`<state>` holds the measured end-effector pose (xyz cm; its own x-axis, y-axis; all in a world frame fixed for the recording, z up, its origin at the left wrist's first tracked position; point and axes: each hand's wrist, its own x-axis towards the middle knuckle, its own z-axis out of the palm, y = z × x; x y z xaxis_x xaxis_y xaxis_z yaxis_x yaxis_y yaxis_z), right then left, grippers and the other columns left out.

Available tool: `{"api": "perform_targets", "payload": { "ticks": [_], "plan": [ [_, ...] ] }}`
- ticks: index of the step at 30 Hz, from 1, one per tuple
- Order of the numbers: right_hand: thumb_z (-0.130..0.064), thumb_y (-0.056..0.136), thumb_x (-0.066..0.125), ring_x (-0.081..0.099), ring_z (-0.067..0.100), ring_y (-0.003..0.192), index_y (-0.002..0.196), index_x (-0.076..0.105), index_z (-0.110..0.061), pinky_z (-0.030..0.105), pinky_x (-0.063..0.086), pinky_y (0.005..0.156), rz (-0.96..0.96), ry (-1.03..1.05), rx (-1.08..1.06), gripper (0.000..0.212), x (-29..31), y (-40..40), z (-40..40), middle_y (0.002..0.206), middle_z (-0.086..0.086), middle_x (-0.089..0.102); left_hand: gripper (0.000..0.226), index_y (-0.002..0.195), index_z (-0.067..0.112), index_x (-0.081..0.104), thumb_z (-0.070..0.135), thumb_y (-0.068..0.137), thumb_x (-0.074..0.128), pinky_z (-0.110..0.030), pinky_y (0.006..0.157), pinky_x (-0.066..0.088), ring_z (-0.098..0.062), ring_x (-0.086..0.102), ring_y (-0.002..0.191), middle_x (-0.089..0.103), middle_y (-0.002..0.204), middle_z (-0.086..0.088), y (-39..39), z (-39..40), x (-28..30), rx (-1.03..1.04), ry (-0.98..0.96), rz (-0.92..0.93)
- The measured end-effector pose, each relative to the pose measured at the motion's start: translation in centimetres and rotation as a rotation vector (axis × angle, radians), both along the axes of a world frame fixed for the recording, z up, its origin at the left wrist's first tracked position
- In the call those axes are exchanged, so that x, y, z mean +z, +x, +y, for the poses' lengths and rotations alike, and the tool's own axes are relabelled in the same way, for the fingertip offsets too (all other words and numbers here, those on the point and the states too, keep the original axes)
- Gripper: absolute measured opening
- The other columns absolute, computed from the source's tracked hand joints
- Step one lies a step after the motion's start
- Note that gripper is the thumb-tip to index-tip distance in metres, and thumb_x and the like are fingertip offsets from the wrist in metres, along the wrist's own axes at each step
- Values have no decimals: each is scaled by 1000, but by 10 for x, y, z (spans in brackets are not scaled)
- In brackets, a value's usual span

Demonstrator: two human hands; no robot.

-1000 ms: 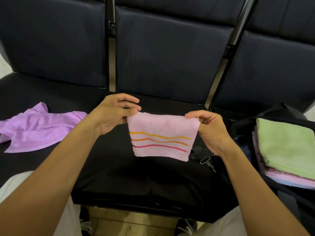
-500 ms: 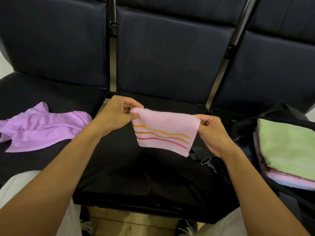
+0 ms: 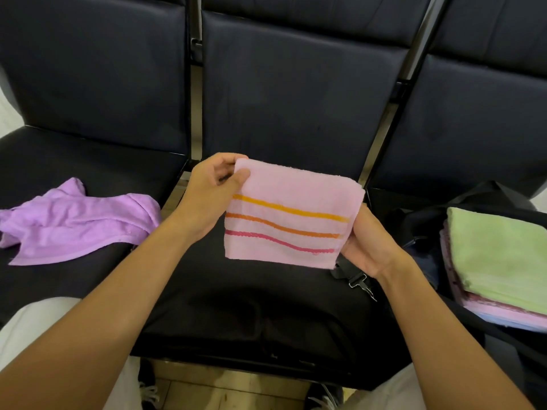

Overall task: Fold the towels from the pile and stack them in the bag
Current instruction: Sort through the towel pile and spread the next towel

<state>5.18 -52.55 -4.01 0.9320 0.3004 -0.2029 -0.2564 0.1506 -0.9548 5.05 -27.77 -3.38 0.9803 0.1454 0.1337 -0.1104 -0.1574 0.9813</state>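
A folded pink towel [image 3: 291,214] with yellow, orange and red stripes hangs in the air above the middle seat. My left hand [image 3: 211,199] pinches its upper left corner between thumb and fingers. My right hand [image 3: 365,247] holds its right edge, fingers hidden behind the cloth. A crumpled purple towel [image 3: 74,220] lies on the left seat. At the right stands an open black bag [image 3: 420,229] with a stack of folded towels, a green towel [image 3: 500,255] on top.
Three dark padded seats [image 3: 236,315] with backrests fill the view, split by metal bars. A black strap with a metal clip [image 3: 359,284] lies on the middle seat beside the bag. My knees and shoes show at the bottom over a tiled floor.
The pink towel has tilted, its left corner raised and its right side lowered. My right hand slid down from the top right corner to the right edge, turning palm up.
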Motion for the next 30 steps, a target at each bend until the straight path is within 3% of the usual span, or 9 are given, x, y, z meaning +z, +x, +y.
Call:
{"api": "perform_targets", "payload": {
  "ticks": [5, 8, 11, 13, 16, 19, 23, 25, 30],
  "plan": [
    [-39, 90, 50, 74, 22, 79, 81, 79, -25, 35, 62, 64, 89, 128, -55, 33, -1, -2, 0, 88, 5, 76, 31, 112, 13, 65, 23, 83, 65, -32, 77, 59, -18, 70, 100, 74, 106, -4, -4, 0, 5, -298, -390, 496],
    [-34, 104, 38, 64, 10, 47, 48, 71, -23, 22, 53, 44, 203, 170, -138, 66, -1, -2, -2, 56, -3, 65, 33, 120, 10, 64, 15, 86, 63, -34, 89, 57, -19, 68, 106, 72, 113, -7, -4, -3, 2, -402, -373, 531],
    [-32, 105, 36, 55, 7, 37, 39, 62, -22, 17, 47, 38, 260, 170, -208, 72, 1, 1, -5, 45, -6, 56, 32, 125, 18, 58, 19, 93, 56, -37, 88, 58, -19, 67, 108, 70, 118, -4, -5, -9, 0, -411, -414, 463],
    [-35, 105, 37, 61, 9, 44, 49, 68, -21, 22, 52, 43, 291, 186, -197, 66, -1, 3, -7, 52, -4, 62, 34, 129, 22, 54, 23, 95, 53, -40, 86, 58, -20, 67, 109, 69, 120, -3, -6, -11, 0, -411, -387, 430],
    [-42, 103, 41, 72, 19, 69, 89, 74, -19, 36, 62, 62, 350, 181, -221, 43, -1, 4, -3, 79, 2, 73, 34, 128, 24, 55, 28, 94, 57, -42, 83, 59, -22, 70, 103, 70, 116, -4, -5, -14, -3, -310, -365, 478],
    [-48, 101, 45, 71, 29, 102, 122, 67, -17, 52, 57, 88, 371, 174, -230, 44, -3, 7, -3, 111, 8, 73, 35, 120, 21, 62, 32, 87, 68, -44, 80, 59, -25, 72, 95, 74, 106, -8, -5, -16, -6, -188, -507, 647],
    [-43, 97, 56, 71, 31, 105, 124, 65, -17, 49, 59, 84, 363, 134, -153, 38, 2, 5, -1, 115, 12, 73, 34, 114, 19, 65, 23, 82, 73, -47, 85, 58, -27, 72, 97, 74, 106, -12, -6, -17, -5, -163, -663, 698],
    [-31, 96, 61, 74, 27, 95, 120, 64, -18, 44, 63, 73, 329, 66, -153, 28, 2, 5, -2, 106, 9, 76, 33, 121, 22, 61, 22, 88, 67, -47, 88, 56, -26, 70, 101, 72, 111, -9, -6, -18, -7, -225, -582, 646],
    [-33, 100, 53, 73, 21, 99, 128, 59, -25, 44, 61, 80, 132, -129, -122, 30, -4, 6, 0, 110, 0, 75, 30, 126, 26, 54, 26, 96, 55, -43, 85, 58, -19, 69, 102, 69, 115, 1, -6, -18, -9, -210, -228, 450]
  ]
}}
